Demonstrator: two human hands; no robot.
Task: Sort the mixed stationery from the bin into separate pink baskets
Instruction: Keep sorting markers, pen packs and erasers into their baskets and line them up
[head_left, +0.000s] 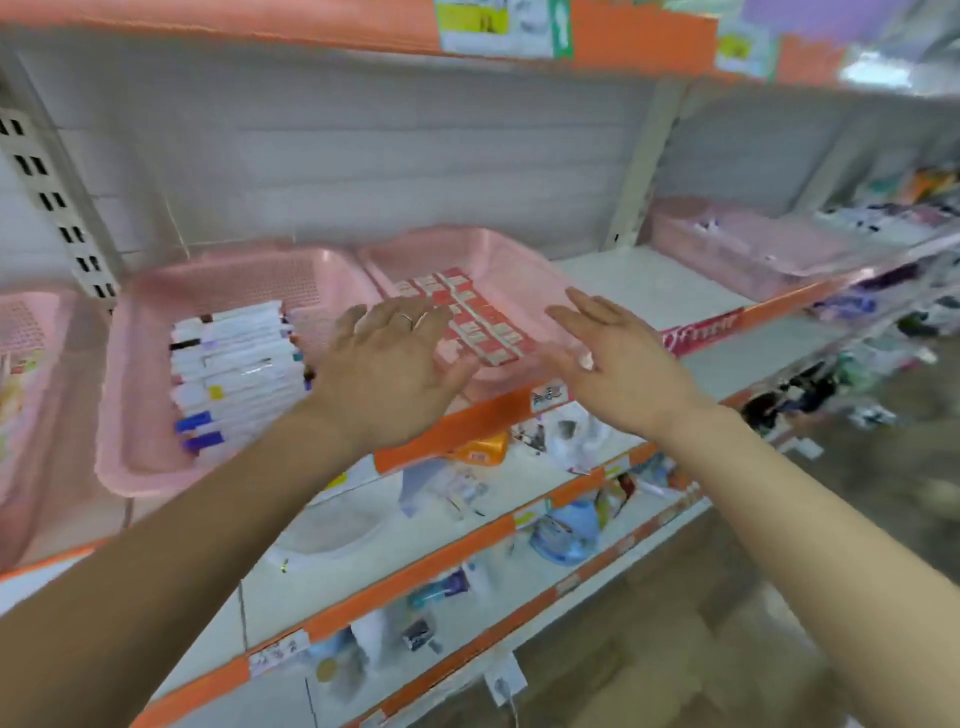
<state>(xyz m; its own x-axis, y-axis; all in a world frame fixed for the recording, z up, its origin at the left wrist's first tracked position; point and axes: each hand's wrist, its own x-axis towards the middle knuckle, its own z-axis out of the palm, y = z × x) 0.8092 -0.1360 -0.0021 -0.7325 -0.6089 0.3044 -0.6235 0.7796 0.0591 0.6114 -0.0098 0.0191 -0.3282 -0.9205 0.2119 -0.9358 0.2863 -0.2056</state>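
Note:
Two pink baskets stand side by side on the shelf. The left basket holds a stack of white markers with coloured caps. The middle basket holds rows of small red-and-white boxes. My left hand hovers over the gap between the two baskets, fingers straight, holding nothing. My right hand hangs open over the middle basket's front right corner, also holding nothing. The bin is not in view.
Another pink basket sits further right on the same shelf, and part of one shows at the far left. The shelf has an orange front strip. Lower shelves below carry packaged goods.

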